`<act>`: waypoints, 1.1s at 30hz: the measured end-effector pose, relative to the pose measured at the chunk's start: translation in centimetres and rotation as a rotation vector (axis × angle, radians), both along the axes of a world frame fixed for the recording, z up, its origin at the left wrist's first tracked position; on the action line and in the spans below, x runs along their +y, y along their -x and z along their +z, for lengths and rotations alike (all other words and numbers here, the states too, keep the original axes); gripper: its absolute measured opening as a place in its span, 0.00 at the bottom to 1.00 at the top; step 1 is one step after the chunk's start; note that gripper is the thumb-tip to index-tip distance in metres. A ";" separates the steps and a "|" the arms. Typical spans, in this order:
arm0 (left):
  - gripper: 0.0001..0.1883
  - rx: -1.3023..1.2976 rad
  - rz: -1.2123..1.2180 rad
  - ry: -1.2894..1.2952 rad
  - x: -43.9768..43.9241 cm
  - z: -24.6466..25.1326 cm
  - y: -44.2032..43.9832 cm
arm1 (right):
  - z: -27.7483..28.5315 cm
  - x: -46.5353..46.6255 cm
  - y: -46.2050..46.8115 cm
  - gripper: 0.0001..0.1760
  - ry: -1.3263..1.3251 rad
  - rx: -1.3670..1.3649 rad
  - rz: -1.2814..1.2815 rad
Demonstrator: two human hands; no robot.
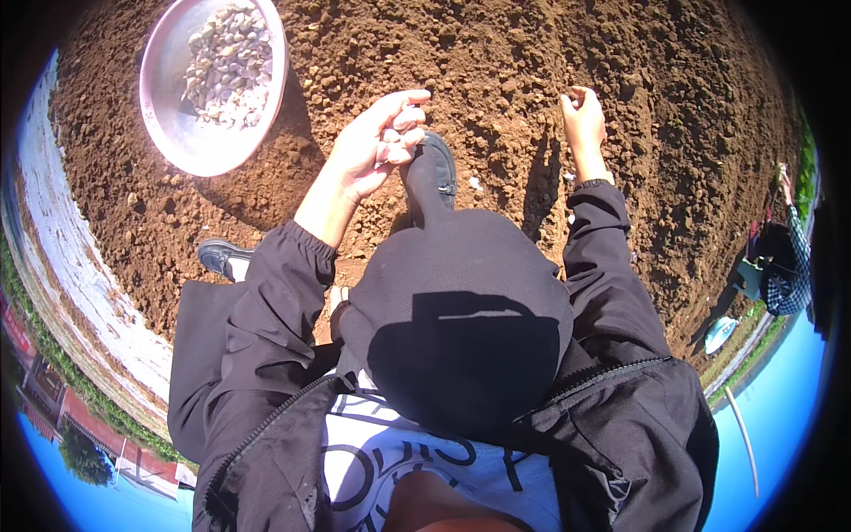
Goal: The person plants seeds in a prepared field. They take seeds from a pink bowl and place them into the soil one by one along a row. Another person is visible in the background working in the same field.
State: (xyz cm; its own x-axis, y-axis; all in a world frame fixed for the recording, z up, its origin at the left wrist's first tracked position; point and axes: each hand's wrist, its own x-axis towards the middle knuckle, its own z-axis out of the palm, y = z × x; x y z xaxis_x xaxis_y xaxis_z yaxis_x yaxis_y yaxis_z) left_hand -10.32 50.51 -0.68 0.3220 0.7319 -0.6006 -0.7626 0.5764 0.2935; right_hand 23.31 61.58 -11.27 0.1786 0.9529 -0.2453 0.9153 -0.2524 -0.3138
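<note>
Several pale garlic cloves [387, 145] rest in the curled fingers of my left hand [372, 136], its thumb and forefinger stretched out over the soil. My right hand [585, 123] is above the brown tilled soil [505, 80], thumb and fingers bent towards each other. Whether anything is pinched at its fingertips cannot be made out. To the left of my left hand, a pink-rimmed basin [166, 126] holds a heap of garlic cloves [229, 66]. A few white pieces, probably cloves, lie on the soil between my hands, one of them [475, 183] near my shoe.
My dark shoes [442, 169] stand on the soil, and my bent knee [459, 253] fills the middle. At far right another person [788, 286] works near a light-blue basin [720, 334]. A pale strip of ground covering [86, 266] runs along the left.
</note>
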 end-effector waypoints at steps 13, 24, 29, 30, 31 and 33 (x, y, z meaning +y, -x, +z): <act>0.19 0.147 -0.121 -0.015 0.8 0.1 -1.6 | 8.8 -6.6 15.9 0.17 0.205 1.155 0.338; 0.17 0.293 -0.111 0.096 0.5 0.1 -0.7 | 4.6 -3.7 7.9 0.15 0.076 1.340 -0.156; 0.16 0.263 -0.067 0.172 -0.1 -0.7 0.1 | 1.6 -6.4 7.7 0.20 0.152 1.341 -0.222; 0.16 0.265 -0.072 0.173 -0.1 -0.8 0.2 | 1.3 -6.8 7.8 0.19 0.193 1.359 -0.240; 0.16 0.267 -0.078 0.173 -0.2 -1.0 0.3 | 1.1 -7.0 7.9 0.18 0.235 1.377 -0.258; 0.16 0.272 -0.083 0.175 -0.3 -1.1 0.3 | 0.8 -7.4 8.1 0.22 0.340 1.467 -0.321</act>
